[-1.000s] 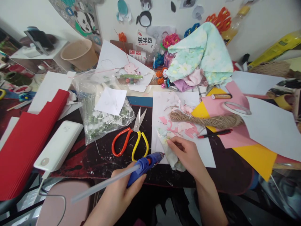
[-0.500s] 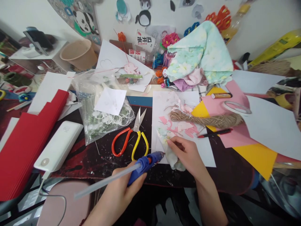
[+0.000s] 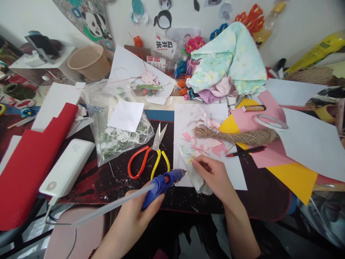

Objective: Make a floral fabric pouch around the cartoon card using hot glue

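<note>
A blue glue gun (image 3: pixel 159 187) with a long translucent glue stick out of its back is gripped in my left hand (image 3: pixel 137 208). Its nozzle points right, a little short of a folded piece of pale floral fabric (image 3: pixel 194 176). My right hand (image 3: pixel 214 174) pinches that fabric between thumb and fingers against a white sheet of paper (image 3: pixel 234 176); the rest of the fabric's near end hangs by the palm. Just beyond the glue gun lie scissors (image 3: pixel 156 147) with one red and one yellow handle, blades apart. Pink scraps (image 3: pixel 207 144) lie on the paper above my right hand.
A twine bundle (image 3: pixel 239 136) and a pen (image 3: pixel 246 151) lie right of the scraps, over pink and yellow sheets. Left are a plastic bag of small white flowers (image 3: pixel 118 140), a white power bank (image 3: pixel 67 169) and red card (image 3: pixel 32 158). Floral cloth (image 3: pixel 229 61) is heaped behind.
My left hand has drawn the glue gun slightly left, so its nozzle is farther from the fabric. My right hand keeps its pinch in about the same place.
</note>
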